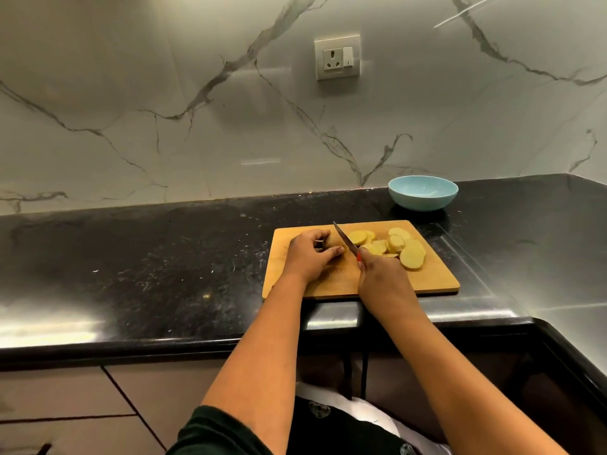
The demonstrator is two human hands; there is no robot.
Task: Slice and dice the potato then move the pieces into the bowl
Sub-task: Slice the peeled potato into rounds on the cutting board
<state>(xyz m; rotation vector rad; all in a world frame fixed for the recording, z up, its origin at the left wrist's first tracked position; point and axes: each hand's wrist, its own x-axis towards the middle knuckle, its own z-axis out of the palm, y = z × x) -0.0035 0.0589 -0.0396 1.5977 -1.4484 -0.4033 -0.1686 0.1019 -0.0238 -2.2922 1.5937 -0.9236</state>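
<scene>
**Potato being sliced on the board**

Black stone bench (147, 264) is being backed by a marble wall carrying a socket (337, 57). A wooden cutting board (437, 274) is being carried near the bench's front edge. The remaining potato (335, 242) is being gripped at the board's left part by the curled left hand (310, 257). A knife (345, 240) is being held by its red handle in the right hand (382, 274), the blade being set just beside the potato. Cut slices (399, 246) are being piled toward the board's right side. A blue bowl (423, 193) is being kept near the bench's back edge.
</scene>
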